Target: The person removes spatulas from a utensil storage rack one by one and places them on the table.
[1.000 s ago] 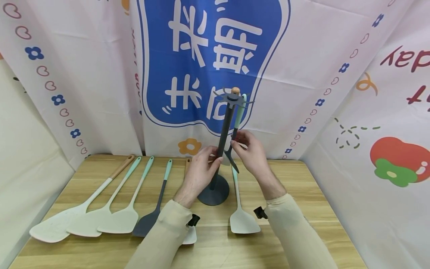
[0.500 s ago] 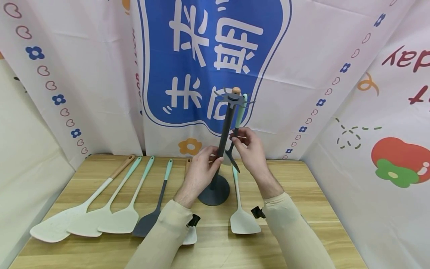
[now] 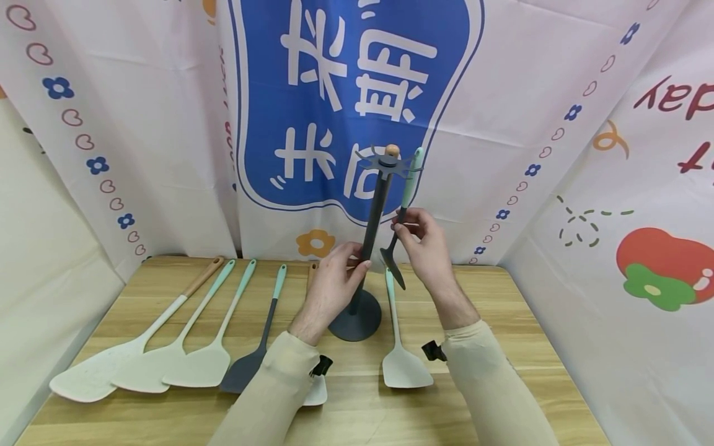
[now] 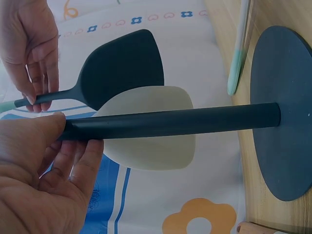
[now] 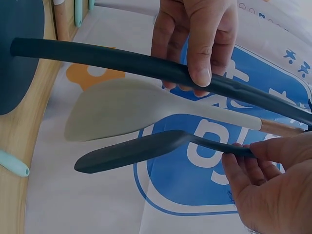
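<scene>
My left hand (image 3: 334,279) grips the dark pole of an upright utensil stand (image 3: 375,217), which has hooks and a wooden knob on top. To the right of the pole, my right hand (image 3: 426,251) pinches the shaft of a dark spatula (image 5: 131,151) with a mint handle (image 3: 410,186). Its blade points down, off the table, and the handle's top is beside a right-hand hook; whether it touches the hook I cannot tell. A white spatula (image 5: 117,109) with a wooden handle hangs behind the pole, mostly hidden in the head view.
On the wooden table (image 3: 468,396), several spatulas lie at the left, among them a white one with a wooden handle (image 3: 195,282) and a dark one (image 3: 245,368). Another blade (image 3: 317,393) shows partly beneath my left arm. Right of the stand's base lies a white spatula (image 3: 406,368).
My right hand has moved right and slightly up with the dark spatula, whose handle is now farther from the pole. The left hand and the stand have stayed still.
</scene>
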A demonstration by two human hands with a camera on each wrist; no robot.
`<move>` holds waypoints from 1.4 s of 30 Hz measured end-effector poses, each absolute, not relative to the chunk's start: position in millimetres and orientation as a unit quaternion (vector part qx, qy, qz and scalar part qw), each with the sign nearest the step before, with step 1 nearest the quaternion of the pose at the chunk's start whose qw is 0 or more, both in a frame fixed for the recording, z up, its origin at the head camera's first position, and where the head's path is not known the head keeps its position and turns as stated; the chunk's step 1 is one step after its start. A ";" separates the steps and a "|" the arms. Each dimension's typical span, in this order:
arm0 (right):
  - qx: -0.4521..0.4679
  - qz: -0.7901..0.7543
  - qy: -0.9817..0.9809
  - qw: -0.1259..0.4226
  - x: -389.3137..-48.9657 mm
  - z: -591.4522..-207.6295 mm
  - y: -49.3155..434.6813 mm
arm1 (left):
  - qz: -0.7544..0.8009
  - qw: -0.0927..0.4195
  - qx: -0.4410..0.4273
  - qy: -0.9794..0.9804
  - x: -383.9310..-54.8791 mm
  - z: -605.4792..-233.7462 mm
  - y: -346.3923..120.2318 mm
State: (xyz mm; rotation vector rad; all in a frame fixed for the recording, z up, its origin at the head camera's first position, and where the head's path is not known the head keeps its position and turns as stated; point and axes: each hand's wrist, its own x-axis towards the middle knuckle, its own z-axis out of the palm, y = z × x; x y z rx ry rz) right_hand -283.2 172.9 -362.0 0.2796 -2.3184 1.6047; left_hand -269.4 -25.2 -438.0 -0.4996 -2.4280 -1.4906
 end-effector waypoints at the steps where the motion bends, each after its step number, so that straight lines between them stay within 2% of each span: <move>1: 0.095 0.559 -0.809 0.153 -283.2 -361.8 174.1 | -0.511 0.125 -0.172 -0.833 -269.4 -438.0 -25.2; 29: 0.063 0.513 -0.841 0.159 -284.0 -376.2 204.3 | -0.514 0.127 -0.173 -0.830 -268.2 -437.8 -24.9; 42: 0.032 0.463 -0.875 0.141 -278.8 -387.0 222.5 | -0.509 0.128 -0.172 -0.834 -268.9 -439.0 -24.8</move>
